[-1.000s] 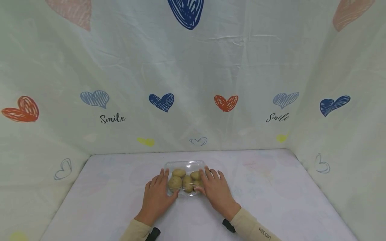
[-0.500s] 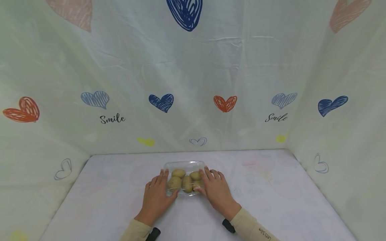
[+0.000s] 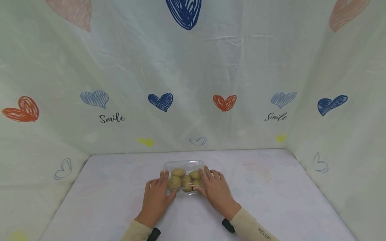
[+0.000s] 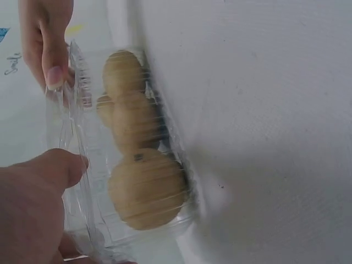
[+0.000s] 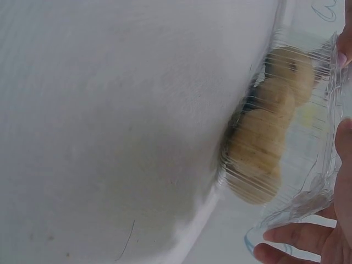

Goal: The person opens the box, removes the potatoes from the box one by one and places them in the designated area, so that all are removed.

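A clear plastic clamshell box point(image 3: 184, 163) sits on the white table with several yellow-brown potatoes point(image 3: 187, 183) inside. My left hand point(image 3: 154, 202) holds the box's left side, thumb at the near rim and fingers along the end. On the opposite end, my right hand point(image 3: 219, 194) grips in the same way, its thumb also at the front. Through the ribbed wall, a large potato point(image 4: 147, 190) shows in the left wrist view. The right wrist view shows more potatoes point(image 5: 258, 143) bunched low in the box. Some fingertips are hidden behind the plastic.
The white tabletop point(image 3: 271, 194) extends on both sides of the box. Behind it hangs a pale curtain point(image 3: 193, 73) printed with hearts and the word Smile. Dark wrist straps point(image 3: 228, 226) sit under the beige sleeves point(image 3: 251, 226).
My left fingertips have shifted slightly nearer to me along the box's left end. The right hand keeps its place, and the box stays almost where it was.
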Motion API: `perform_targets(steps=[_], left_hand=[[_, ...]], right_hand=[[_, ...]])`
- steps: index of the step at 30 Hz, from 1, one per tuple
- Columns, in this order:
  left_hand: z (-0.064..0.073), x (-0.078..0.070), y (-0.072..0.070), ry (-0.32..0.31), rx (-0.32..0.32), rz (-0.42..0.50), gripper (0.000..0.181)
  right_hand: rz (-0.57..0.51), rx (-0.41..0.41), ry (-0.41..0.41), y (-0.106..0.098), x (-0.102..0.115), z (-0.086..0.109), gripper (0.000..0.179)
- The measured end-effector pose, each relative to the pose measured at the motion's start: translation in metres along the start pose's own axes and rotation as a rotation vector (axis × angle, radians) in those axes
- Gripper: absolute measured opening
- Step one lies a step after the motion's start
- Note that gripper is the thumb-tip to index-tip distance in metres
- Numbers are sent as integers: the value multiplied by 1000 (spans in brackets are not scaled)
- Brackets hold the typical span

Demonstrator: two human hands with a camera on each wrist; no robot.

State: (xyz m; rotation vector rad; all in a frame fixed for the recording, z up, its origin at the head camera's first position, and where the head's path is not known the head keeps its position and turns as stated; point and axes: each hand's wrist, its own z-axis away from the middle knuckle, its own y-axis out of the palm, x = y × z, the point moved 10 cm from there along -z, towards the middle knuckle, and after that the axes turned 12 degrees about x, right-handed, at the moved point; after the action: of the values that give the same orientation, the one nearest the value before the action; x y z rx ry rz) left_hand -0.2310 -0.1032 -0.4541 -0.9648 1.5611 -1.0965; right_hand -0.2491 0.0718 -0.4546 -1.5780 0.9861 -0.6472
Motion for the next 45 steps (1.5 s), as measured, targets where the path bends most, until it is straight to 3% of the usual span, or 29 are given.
perform_targets(steps=[8, 19, 28, 36, 45], left_hand=[[4, -10, -10, 47, -92, -88, 73], [7, -8, -20, 63, -174, -113, 58], [7, 18, -17, 6, -122, 171, 54], [7, 23, -18, 11, -148, 254, 54], [4, 28, -10, -42, -88, 360, 55]], right_hand=[[-7, -1, 5, 1, -2, -1, 69], [-33, 27, 12, 4, -2, -3, 70], [-103, 38, 20, 2, -6, -1, 73], [-147, 60, 32, 6, -11, 0, 77], [-209, 57, 52, 3, -16, -1, 76]])
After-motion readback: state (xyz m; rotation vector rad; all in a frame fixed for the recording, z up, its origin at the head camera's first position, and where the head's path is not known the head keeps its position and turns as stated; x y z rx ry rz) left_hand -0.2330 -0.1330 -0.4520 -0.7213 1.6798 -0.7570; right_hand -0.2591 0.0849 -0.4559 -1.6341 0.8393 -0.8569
